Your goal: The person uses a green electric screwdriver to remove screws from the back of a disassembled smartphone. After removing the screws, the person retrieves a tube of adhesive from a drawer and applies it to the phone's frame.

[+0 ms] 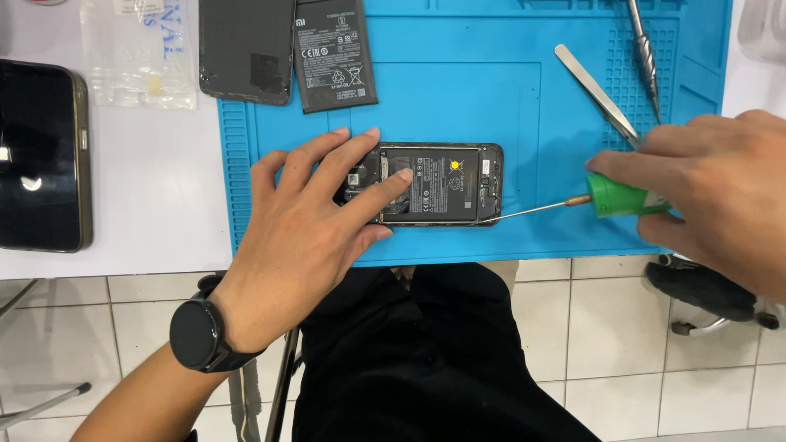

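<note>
Left hand (315, 217) lies flat on the opened phone (434, 185), palm down, fingers spread wide, index tip on the battery inside it. Nothing is gripped; it just presses the phone onto the blue mat (508, 98). A black round watch (196, 334) sits on that wrist.

Right hand (716, 184) has its grip closed around the green handle of a screwdriver (573, 202). The thin metal shaft runs left, nearly level, w/ its tip touching the phone's lower right corner.

The phone lies lengthwise near the mat's front edge, back cover off, battery and circuit boards showing, a small yellow dot on the battery.

At the mat's top left: a dark grey back cover (246, 49) and, just beside it, a loose black battery (334, 53), both partly overhanging the mat's edge. Top right: flat metal tweezers (596, 92) lying diagonally, their lower end hidden behind the right hand, and a second metal tool (645, 51) w/ a ridged shaft near them.

The mat rests on a white counter (155, 180). On the counter, left of the mat, well apart from the hands: another phone (41, 155) w/ dark screen up, and a clear plastic bag (139, 53) above it.

Below the counter edge: black trousers, white tiled floor, part of a chair base at right.
</note>
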